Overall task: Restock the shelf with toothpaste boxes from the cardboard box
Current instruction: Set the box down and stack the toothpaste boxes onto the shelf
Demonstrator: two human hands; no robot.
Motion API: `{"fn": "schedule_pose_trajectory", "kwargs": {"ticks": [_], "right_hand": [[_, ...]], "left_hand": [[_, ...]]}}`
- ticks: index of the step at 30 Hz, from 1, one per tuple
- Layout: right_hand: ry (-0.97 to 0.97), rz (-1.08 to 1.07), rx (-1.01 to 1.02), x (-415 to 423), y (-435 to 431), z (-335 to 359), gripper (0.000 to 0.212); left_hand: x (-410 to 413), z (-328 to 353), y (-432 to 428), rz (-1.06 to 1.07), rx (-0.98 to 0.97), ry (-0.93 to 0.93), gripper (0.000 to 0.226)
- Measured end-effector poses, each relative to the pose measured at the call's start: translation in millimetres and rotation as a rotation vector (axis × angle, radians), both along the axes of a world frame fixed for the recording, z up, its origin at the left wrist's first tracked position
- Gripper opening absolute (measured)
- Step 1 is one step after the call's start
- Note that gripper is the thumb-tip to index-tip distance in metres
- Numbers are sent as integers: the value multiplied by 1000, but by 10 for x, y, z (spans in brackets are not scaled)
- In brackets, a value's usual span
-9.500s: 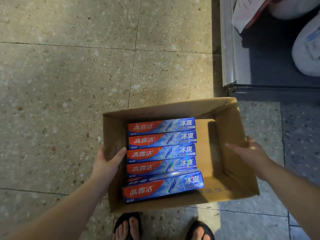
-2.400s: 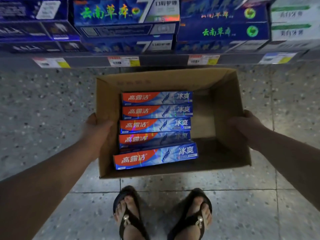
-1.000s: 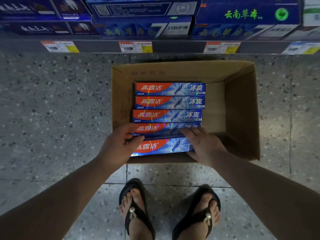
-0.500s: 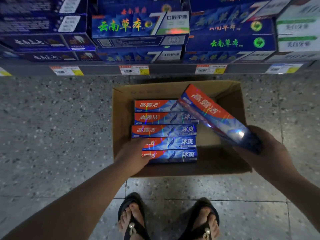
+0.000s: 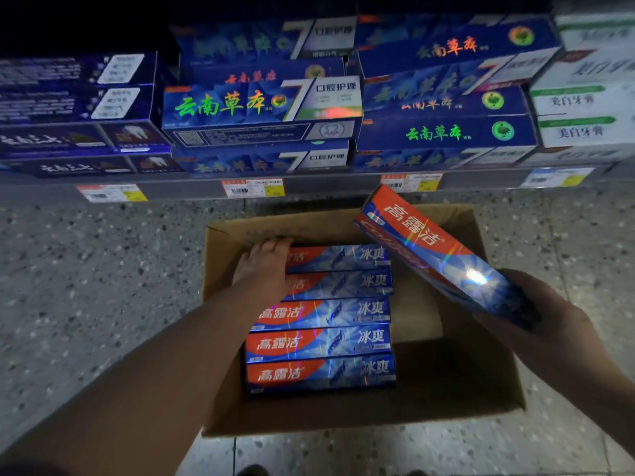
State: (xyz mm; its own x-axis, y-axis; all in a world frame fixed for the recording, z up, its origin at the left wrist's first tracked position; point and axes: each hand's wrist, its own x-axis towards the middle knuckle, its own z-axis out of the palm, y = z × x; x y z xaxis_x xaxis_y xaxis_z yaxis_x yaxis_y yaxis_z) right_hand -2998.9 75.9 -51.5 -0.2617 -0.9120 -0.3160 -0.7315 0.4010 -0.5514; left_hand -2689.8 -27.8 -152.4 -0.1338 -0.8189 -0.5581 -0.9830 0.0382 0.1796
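An open cardboard box (image 5: 481,389) stands on the floor below the shelf (image 5: 326,182). Several red-and-blue toothpaste boxes (image 5: 319,341) lie stacked flat in its left half. My right hand (image 5: 536,304) holds one toothpaste box (image 5: 433,252) by its near end, tilted up over the carton's right side, its far end pointing at the shelf edge. My left hand (image 5: 264,262) reaches into the carton and rests on the left ends of the two farthest boxes, fingers at the far wall. Whether it grips one is unclear.
The shelf carries stacked dark blue toothpaste cartons (image 5: 261,108) and white-green ones (image 5: 584,104) at the right, with price tags (image 5: 252,187) along its front edge. Speckled stone floor (image 5: 96,286) surrounds the carton.
My left hand moved from the near boxes to the far end of the stack. My right hand still holds the lifted box, a little higher and closer to the shelf. The view has come closer.
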Motion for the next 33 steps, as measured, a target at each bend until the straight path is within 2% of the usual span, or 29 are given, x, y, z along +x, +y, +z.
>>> {"fn": "schedule_pose_trajectory", "kwargs": {"ticks": [5, 12, 16, 18, 24, 27, 30, 33], "right_hand": [[-13, 9, -8, 16, -103, -53, 52], [-23, -10, -34, 91, -161, -30, 51], [-37, -6, -25, 70, -157, 57, 49], [-24, -4, -19, 72, -141, 194, 49], [-40, -18, -31, 49, 39, 1032, 45], [-38, -31, -66, 8, 171, 1719, 40], [-45, -24, -92, -56, 299, 2528, 51], [-24, -40, -109, -171, 402, 3346, 45]], "left_hand": [[4, -31, -78, -74, 52, -72, 83], [50, -13, -42, -10, 28, 9, 73], [73, 133, -1, -97, -113, -16, 62], [112, 317, 76, -64, -150, 24, 63], [148, 1435, 489, 120, -127, 218, 64], [129, 2271, 686, 121, -105, 235, 72], [86, 3163, 830, 111, -110, 238, 83], [43, 4070, 912, 129, -161, 310, 67]]}}
